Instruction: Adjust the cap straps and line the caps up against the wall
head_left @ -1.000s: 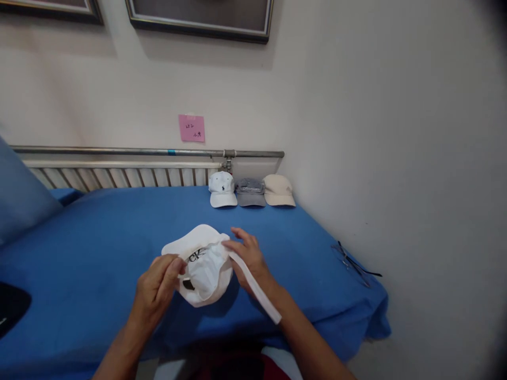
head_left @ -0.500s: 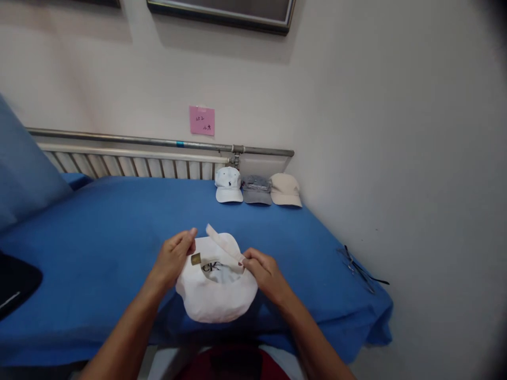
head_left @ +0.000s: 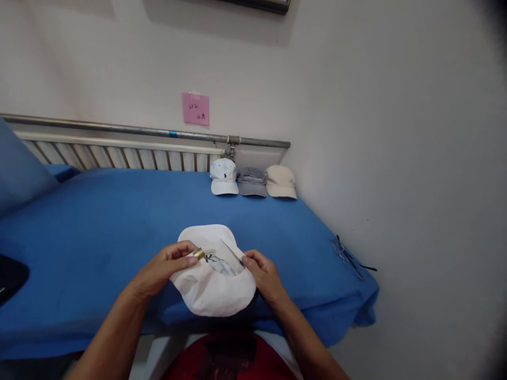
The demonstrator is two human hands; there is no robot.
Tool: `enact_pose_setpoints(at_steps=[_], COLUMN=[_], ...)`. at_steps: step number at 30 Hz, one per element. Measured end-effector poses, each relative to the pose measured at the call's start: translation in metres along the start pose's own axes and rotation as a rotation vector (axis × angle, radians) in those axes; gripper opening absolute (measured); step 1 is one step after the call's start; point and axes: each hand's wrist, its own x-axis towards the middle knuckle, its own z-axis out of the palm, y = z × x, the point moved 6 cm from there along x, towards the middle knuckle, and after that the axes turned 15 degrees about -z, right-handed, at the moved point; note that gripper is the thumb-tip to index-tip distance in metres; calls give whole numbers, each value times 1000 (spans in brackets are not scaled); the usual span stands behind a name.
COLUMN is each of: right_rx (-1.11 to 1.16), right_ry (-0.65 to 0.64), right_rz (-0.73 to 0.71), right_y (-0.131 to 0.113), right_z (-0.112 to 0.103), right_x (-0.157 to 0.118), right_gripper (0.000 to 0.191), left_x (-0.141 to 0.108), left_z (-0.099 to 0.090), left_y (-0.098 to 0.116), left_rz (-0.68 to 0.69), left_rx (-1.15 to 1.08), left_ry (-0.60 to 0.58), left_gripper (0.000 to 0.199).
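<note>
A white baseball cap [head_left: 222, 295] is held over the blue-covered table, its back opening towards me and its brim pointing away. My left hand [head_left: 164, 266] pinches the cap's back edge beside a brass buckle [head_left: 198, 254]. On the other side, my right hand [head_left: 262, 272] is closed on the base of the cap's strap [head_left: 233, 250], whose loose end sticks up to the left. Strap and buckle are apart. Through the opening, part of a dark printed letter shows on the cap.
Three caps stand in a row at the back: a white cap [head_left: 224, 177], a grey cap [head_left: 252, 182] and a beige cap [head_left: 281, 182]. Eyeglasses [head_left: 348, 257] lie near the right edge of the blue cloth [head_left: 99, 237]. A black item [head_left: 11, 278] lies at the far left.
My left hand has moved from the cap's upper left edge to grip beside the buckle. The strap's loose end has turned and dropped lower. The view has tilted down slightly.
</note>
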Motion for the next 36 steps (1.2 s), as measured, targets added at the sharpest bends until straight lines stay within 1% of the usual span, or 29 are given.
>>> enact_pose_setpoints(at_steps=[2,3,5,7,10,14,16,17,20,22,24,26,28,29,30,33,34,36], right_rx=[9,11,3,-25,-132,-283,-233,-169,50,104,51,-76,-176,-189,-174,-48,-12,16], right_ry=[16,18,16,16,12,10,31,44,66,43,-5,-65,-94,-90,-75,3,19,-2], right_rz=[8,11,13,-6,-79,-176,-167,-148,-92,-101,-168,-283,-378,-390,-371,-215,-174,-136], right_y=[3,4,5,2,-11,-40,-51,-55,-66,-76,-88,-99,-105,-105,-103,-91,-88,-84], right_z=[-1,-1,-1,-2,-4,-5,-7,-8,-11,-11,-8,-2,5,7,7,4,2,2], right_x=[-1,-1,-2,-2,-4,-5,-4,-4,-5,-6,-9,-11,-13,-13,-13,-12,-12,-13], right_gripper=[29,29,28,26,24,16,10,12,31,37,33,25,25,25,22,10,11,15], left_x=[0,1,1,-2,-11,-21,-21,-21,-17,-15,-13,-12,-11,-11,-11,-10,-10,-9], left_z=[4,5,5,6,11,15,17,19,24,29,33,37,39,40,41,43,43,41], left_y=[-5,-7,-8,-3,11,24,25,25,22,19,17,16,16,15,15,12,11,8], left_rz=[-26,-35,-37,-14,49,103,114,116,92,61,45,40,41,39,34,7,-1,-5], left_rx=[22,22,11,35,178,308,340,352,361,350,330,302,273,262,250,200,181,146], left_ry=[-45,-44,-1,38,47,81,97,104,111,105,85,68,74,80,84,50,36,22], left_gripper=[24,23,23,26,28,30,32,34,37,39,40,40,40,39,39,37,37,36])
